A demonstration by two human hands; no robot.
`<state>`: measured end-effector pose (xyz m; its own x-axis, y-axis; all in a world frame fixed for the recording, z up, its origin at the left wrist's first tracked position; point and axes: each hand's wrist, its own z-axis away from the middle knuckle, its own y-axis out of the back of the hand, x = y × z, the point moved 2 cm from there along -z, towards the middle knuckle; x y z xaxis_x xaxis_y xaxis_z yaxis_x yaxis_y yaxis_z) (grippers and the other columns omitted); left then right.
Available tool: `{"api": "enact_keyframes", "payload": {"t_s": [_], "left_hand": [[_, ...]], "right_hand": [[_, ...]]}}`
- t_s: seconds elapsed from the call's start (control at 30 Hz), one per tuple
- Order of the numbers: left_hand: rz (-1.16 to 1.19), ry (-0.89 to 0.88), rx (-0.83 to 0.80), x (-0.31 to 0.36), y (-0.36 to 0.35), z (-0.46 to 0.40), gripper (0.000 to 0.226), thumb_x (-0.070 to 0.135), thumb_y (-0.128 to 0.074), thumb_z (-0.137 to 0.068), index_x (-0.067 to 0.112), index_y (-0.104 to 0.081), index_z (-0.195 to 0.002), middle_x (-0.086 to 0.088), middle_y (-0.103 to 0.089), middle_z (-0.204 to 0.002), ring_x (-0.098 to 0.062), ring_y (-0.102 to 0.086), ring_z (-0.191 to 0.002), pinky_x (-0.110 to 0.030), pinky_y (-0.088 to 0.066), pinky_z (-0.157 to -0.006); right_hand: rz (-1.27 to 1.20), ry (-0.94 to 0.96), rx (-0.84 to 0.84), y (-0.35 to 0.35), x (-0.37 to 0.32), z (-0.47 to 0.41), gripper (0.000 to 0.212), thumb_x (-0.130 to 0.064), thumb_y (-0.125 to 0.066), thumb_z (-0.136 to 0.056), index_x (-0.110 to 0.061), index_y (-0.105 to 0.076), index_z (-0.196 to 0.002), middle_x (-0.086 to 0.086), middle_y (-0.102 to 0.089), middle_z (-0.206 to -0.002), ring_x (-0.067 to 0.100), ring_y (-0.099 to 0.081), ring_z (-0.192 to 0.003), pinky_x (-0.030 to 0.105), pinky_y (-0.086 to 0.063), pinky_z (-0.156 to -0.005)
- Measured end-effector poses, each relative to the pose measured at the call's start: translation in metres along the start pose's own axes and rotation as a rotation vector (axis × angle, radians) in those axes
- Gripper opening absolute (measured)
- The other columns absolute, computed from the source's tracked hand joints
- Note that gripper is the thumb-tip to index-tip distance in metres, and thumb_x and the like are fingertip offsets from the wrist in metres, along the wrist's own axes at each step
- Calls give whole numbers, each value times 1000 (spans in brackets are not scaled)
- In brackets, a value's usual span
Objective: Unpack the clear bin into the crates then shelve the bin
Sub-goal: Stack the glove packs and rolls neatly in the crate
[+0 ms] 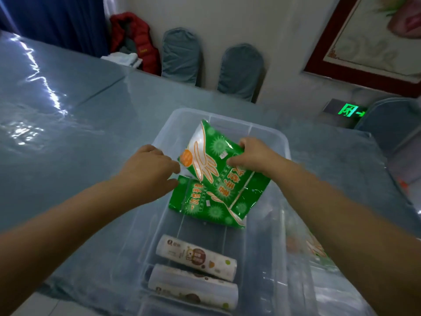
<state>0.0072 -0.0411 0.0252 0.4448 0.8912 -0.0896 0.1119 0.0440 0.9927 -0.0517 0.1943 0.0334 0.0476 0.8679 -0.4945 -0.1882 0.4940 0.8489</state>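
The clear bin [268, 133] stands on the blue-grey table [68, 110] in front of me. Inside it, at the far end, lie two green glove packets. My right hand [252, 157] grips the upper green packet [209, 153] by its right edge and holds it tilted. My left hand [150, 169] reaches in from the left, fingers apart, its fingertips at the left edges of both packets, holding nothing. The lower green packet [200, 201] lies partly under the upper one. Two white rolls [196, 257] lie side by side at the bin's near end.
Another clear container [319, 254] with something green inside sits just right of the bin, under my right forearm. Two grey chair backs [241, 69] stand behind the table against the wall. A red jacket [136, 39] hangs at the back. A green exit sign [350, 110] glows low on the wall at right.
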Motion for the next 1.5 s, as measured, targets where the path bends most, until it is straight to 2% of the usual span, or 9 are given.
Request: {"api": "enact_keyframes", "payload": {"t_s": [0.13,0.27,0.5,0.6,0.73,0.87,1.0,1.3,1.5], "left_hand": [[552,182,69,31,28,-28,44,47,-56,-83,23,-55,-121,3,-66,-111,-20,-61,-98,-30,-45,-80],[1073,151,22,89,52,-74,45,44,-61,-82,15,-54,-116,-2,-67,-104,-20,-63,-89,-38,-52,-82],[1279,-52,67,228,70,-124,17,23,-68,-81,24,-60,-97,8,-64,-85,-3,-60,-73,-19,-47,-64],[1223,-153,-14,281,63,-140,13,20,-68,-81,26,-59,-88,8,-66,-81,6,-61,-65,-15,-51,-58],[1053,-75,-34,327,43,-165,22,21,-63,-80,18,-57,-101,-1,-67,-92,-22,-65,-83,-44,-56,-77],[1054,122,243,339,44,-188,33,25,-62,-78,20,-54,-109,8,-58,-93,-20,-60,-86,-31,-46,-74],[870,91,90,365,29,-196,35,25,-63,-76,15,-56,-109,-1,-62,-102,-24,-60,-93,-37,-49,-83],[354,278,-128,381,-42,-145,51,11,-62,-76,5,-40,-122,-18,-42,-126,-36,-46,-113,-42,-42,-89],[173,138,-267,393,-93,-108,97,37,-71,-72,20,-10,-146,-11,-13,-154,-29,-15,-139,-43,-19,-111]], "right_hand": [[-433,46,239,49,9,34,24,-26,-77,-72,-22,-54,-80,-4,-63,-75,11,-63,-66,24,-47,-55],[-776,6,382,92,48,67,31,-23,-74,-77,-14,-58,-101,6,-69,-96,23,-68,-84,39,-56,-75],[-1046,-150,557,117,156,137,36,-16,-64,-86,0,-53,-117,20,-64,-114,37,-61,-105,55,-50,-89],[-1025,-195,572,126,211,160,34,-13,-63,-87,-3,-53,-117,17,-64,-116,35,-60,-108,52,-49,-92],[-881,-252,554,139,282,179,40,-6,-68,-81,-8,-52,-118,16,-65,-112,29,-65,-96,47,-54,-83],[-609,-229,460,134,332,176,29,1,-70,-76,-10,-55,-99,16,-66,-96,24,-64,-80,41,-54,-74],[-369,-119,273,116,358,151,29,-7,-72,-74,-25,-52,-84,-8,-63,-75,9,-62,-67,16,-46,-50],[94,61,-156,67,376,104,42,-23,-70,-76,-26,-53,-114,4,-60,-115,24,-56,-96,27,-38,-67],[251,170,-228,40,371,101,40,-30,-71,-76,-23,-54,-111,4,-63,-106,25,-58,-93,30,-43,-68]]}}
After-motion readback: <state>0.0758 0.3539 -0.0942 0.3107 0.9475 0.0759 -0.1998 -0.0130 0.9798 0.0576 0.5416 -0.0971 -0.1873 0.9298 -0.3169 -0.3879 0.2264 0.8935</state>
